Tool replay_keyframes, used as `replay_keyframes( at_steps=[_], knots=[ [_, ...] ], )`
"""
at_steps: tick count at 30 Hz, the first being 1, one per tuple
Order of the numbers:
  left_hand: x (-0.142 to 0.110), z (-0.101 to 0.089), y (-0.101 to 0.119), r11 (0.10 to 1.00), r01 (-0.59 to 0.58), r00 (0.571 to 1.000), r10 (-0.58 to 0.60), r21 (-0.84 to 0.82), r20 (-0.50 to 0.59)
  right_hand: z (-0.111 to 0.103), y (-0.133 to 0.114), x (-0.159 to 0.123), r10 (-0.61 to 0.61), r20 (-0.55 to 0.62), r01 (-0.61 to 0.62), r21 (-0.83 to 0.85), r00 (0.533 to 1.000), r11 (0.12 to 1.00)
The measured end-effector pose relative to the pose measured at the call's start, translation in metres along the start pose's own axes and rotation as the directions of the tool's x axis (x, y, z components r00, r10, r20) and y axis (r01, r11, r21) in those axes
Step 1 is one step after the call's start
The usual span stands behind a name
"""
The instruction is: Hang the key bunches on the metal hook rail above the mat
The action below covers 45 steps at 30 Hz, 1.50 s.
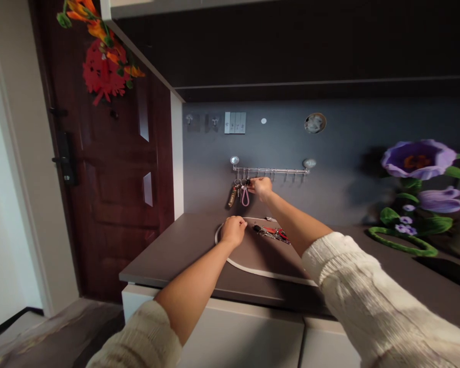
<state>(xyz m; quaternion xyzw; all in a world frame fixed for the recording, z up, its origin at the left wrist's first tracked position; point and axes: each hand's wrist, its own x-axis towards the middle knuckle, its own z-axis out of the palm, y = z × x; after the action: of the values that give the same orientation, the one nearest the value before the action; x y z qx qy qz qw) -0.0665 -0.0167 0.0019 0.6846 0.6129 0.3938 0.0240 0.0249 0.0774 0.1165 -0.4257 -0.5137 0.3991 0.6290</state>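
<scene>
Shiny metal rail [276, 170], keys [238, 191] and a pink loop [245, 197] dangling at its left end! Right hand [260, 187] raised, fingertips bunched beside them; left hand [233, 230], apart, curls low above the counter's [164, 250] left part. Either's grip: can't tell.

A cream knitted left sleeve [141, 337] is worn behind the bare left hand [233, 231]; behind the right hand [261, 188], a matching right sleeve [371, 301] is edged with a ribbed cuff [324, 255] and textured by raised ridges.
</scene>
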Motion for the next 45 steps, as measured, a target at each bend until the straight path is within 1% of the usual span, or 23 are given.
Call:
replay_keyframes(
  at_steps=[7,11,18,21,23,26,29,33,39,45],
  knots=[
    [0.001,0.000,-0.001,1.000,-0.014,1.000,0.014,0.013,-0.001,-0.002,0.008,-0.002,0.013,-0.013,-0.014,-0.038,1.000,0.999],
    [0.001,0.001,-0.001,1.000,-0.017,1.000,0.017,0.003,-0.007,-0.004,0.011,-0.002,0.015,-0.011,-0.016,-0.032,1.000,0.999],
    [0.001,0.001,-0.003,1.000,-0.009,1.000,0.009,-0.008,-0.027,-0.008,0.013,-0.003,0.021,0.053,-0.021,-0.014,0.998,1.000],
    [0.001,0.001,-0.003,1.000,-0.007,0.999,0.006,-0.006,-0.042,-0.012,0.013,-0.009,0.031,0.047,-0.029,-0.041,0.998,0.999],
    [0.000,-0.001,-0.003,1.000,-0.004,0.999,0.004,0.002,-0.049,-0.016,0.013,-0.014,0.024,0.041,-0.021,-0.075,0.999,0.997],
    [-0.002,-0.004,-0.003,1.000,-0.011,0.999,0.012,0.020,-0.047,-0.024,0.011,-0.023,0.014,0.072,-0.007,-0.100,0.997,0.995],
    [-0.004,-0.008,-0.001,0.998,-0.042,0.998,0.043,0.047,-0.036,-0.033,0.010,-0.035,0.026,0.120,-0.018,-0.070,0.992,0.997],
    [-0.008,-0.011,0.001,0.995,-0.056,0.997,0.061,0.078,-0.055,-0.044,0.008,-0.055,0.044,0.188,-0.038,-0.032,0.981,0.999],
    [-0.011,-0.013,0.004,0.991,-0.069,0.996,0.075,0.115,-0.045,-0.067,0.012,-0.081,0.062,0.175,-0.055,-0.045,0.983,0.998],
    [-0.007,-0.010,0.006,0.990,-0.062,0.998,0.061,0.127,0.018,-0.088,0.033,-0.097,0.050,0.159,-0.033,-0.109,0.986,0.993]
  ],
)
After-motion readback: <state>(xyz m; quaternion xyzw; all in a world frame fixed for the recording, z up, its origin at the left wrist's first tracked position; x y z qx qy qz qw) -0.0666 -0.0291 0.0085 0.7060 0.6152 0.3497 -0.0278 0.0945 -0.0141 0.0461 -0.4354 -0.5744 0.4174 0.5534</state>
